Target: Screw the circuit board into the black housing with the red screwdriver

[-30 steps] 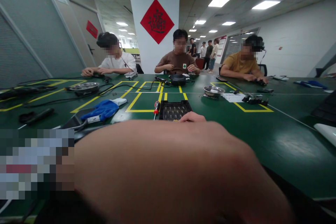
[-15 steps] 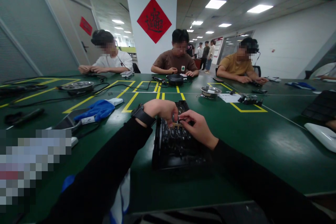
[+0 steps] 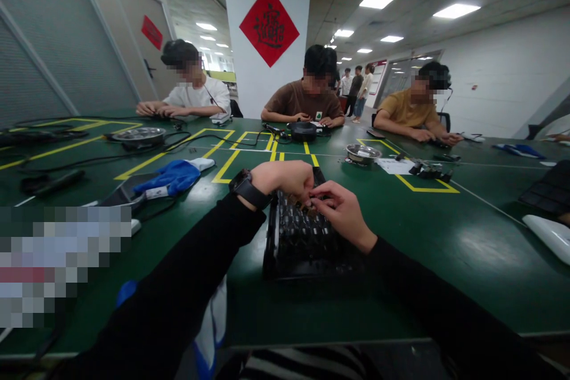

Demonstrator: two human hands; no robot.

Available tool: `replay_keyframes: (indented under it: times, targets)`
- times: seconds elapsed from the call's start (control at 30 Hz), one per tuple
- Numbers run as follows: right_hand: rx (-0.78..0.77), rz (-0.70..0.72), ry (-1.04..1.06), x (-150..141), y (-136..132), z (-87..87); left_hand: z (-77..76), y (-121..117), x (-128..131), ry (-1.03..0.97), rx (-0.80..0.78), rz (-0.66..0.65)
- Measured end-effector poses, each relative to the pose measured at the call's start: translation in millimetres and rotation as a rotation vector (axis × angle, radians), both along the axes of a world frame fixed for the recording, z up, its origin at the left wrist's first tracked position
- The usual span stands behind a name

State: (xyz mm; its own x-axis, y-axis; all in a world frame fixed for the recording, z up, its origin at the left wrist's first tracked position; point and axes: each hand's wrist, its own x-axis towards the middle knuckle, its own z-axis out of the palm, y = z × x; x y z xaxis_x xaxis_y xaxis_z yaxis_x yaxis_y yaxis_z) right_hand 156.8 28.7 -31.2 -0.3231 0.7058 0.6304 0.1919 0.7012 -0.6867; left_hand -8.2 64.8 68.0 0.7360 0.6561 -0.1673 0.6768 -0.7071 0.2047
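A black tray [image 3: 307,264] with rows of small dark parts lies on the green table in front of me. Over its far half my left hand [image 3: 289,181] is bent down at the wrist, fingers closed, a black watch on that wrist. My right hand [image 3: 341,208] comes in from the right with thumb and forefinger pinched, its tips meeting the left fingertips. Whatever sits between the fingers is too small and too hidden to name. Below the hands, a few brownish bits show among the dark parts.
Blue-and-white gloves [image 3: 173,178] lie to the left, near black cables. A steel bowl [image 3: 363,154], a paper sheet [image 3: 394,165] and dark parts [image 3: 430,172] are ahead on the right. A white object [image 3: 547,236] rests at the right edge. Three people sit across the table.
The view has shifted slightly, so the scene sits a little further right. My left hand has closed in on my right fingertips over the tray; the gap between them is gone.
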Motion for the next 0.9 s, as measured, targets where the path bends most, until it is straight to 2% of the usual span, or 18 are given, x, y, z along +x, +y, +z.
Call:
replay_keyframes:
  times: [0.13,0.23,0.4,0.6,0.7,0.8,0.83,0.9]
  targets:
    - [-0.081,0.041,0.016,-7,-9,3.7,5.7,-3,-4,0.037,-0.03,-0.008]
    - [-0.075,0.076,0.002,-11,-16,7.0,9.3,-6,-6,0.099,-0.077,0.002]
    - [-0.071,0.028,-0.037,-12,-17,8.4,9.5,-10,-7,0.107,-0.303,0.082]
    - [-0.254,0.087,-0.022,-10,-9,1.6,1.5,-4,-8,0.081,-0.473,0.148]
    - [-0.315,0.162,-0.02,-9,-8,0.4,1.4,2,-12,0.108,-0.338,0.25]
    - [-0.346,0.197,-0.032,-8,-7,1.0,0.1,8,-18,0.24,-0.14,0.45]
    - [-0.345,0.195,-0.042,-8,-7,1.2,-2.1,10,-19,0.297,-0.124,0.51]
    - [-0.337,0.188,-0.067,-8,-6,1.0,-9.4,15,-21,0.333,-0.141,0.523]
